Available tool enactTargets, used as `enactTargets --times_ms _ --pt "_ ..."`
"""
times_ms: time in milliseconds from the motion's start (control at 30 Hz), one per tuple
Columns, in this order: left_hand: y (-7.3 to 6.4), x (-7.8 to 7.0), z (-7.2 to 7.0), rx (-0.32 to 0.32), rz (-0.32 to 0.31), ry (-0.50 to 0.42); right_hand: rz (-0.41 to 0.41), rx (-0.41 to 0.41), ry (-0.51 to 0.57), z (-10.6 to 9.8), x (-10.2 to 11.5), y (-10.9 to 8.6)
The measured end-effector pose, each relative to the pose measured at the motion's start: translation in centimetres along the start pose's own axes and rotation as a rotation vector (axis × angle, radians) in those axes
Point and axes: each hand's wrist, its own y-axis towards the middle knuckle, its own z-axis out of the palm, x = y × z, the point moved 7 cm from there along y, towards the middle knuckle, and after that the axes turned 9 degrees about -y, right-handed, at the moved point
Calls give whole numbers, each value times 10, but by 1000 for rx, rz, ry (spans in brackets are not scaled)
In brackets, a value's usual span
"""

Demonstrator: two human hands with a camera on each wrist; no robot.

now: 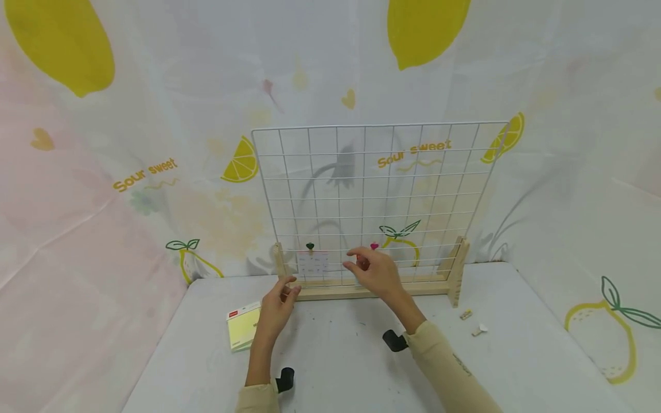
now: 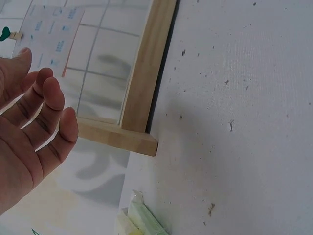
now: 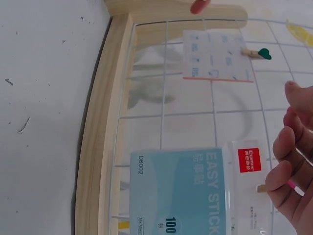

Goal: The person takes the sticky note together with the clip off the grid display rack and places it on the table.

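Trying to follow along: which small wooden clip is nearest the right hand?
The pink heart-topped wooden clip, beside the right hand; the green heart-topped one is farther left, the yellow-topped one and white-topped one lie on the table.

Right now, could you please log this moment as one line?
left hand: empty, by wooden base; right hand: before wire grid, apparently empty; blue pack: against grid; patterned sheet: held on grid by green-heart clip

White grid (image 1: 393, 125), blue sticky-note pack (image 3: 176, 196), yellow pack (image 1: 241, 331), 1 green heart (image 3: 264, 54), 1 pink heart (image 1: 374, 246); white desk (image 1: 335, 361); pale cloth (image 1: 320, 63) patterned with yellow lemons (image 1: 428, 28).
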Motion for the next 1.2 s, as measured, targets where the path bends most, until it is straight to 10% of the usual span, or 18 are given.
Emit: enactTargets --times_ms 1200 --pt "7 1 13 -50 -12 -58 -119 38 -81 21 29 20"
